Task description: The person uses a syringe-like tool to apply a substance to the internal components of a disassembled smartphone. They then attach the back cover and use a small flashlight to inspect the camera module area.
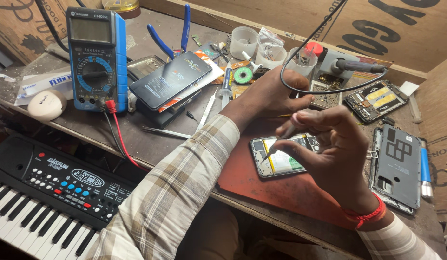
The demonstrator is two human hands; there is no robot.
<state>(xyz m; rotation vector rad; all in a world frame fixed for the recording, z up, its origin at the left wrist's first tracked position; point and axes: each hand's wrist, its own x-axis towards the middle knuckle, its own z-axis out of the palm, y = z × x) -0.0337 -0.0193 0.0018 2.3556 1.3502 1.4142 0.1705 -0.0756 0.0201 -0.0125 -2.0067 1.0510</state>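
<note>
Cluttered wooden counter (137, 139) with red mat (262, 185); opened grey smartphone with exposed battery (280, 157) lies on mat; right hand (329, 144) fingers pinching thin metal tool (276, 144) over it; left hand (267, 96) behind, finger state unclear; blue multimeter (97, 58) far left.

One head-worn view looks steeply down, close over the cluttered workbench (137, 139).

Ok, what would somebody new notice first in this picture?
Probably the opened phone on the red mat at centre, with the right hand pointing a thin tool at it and the left hand resting just behind. Next, the blue multimeter standing at upper left and the black keyboard below it.
</note>
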